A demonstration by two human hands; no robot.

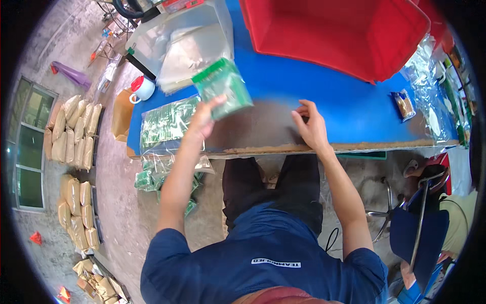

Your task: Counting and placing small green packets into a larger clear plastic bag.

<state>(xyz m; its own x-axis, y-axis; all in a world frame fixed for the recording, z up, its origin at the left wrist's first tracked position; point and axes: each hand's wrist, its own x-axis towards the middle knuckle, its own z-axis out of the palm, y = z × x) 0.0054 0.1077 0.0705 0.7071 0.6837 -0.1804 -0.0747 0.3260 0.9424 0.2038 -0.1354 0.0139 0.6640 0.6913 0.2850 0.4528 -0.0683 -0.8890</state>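
Observation:
My left hand (204, 117) grips a flat green-and-clear plastic packet (227, 90) by its lower left edge, raised over the blue tabletop (283, 81). Close beside that hand, a row of similar green packets (169, 121) lies in clear film at the table's left front corner. My right hand (311, 125) is over the worn brown patch near the front edge, thumb and index finger apart, with nothing seen in it. Beyond the held packet, a translucent bin (223, 30) lies with its opening toward me and clear plastic bags (185, 53) in it.
A large red bin (314, 33) stands at the back right. A small snack-like packet (403, 105) and crumpled clear film (430, 86) lie at the right. At the left are a white mug with a red lid (143, 89) and a cardboard box (121, 115). More green packets (147, 180) hang below the edge.

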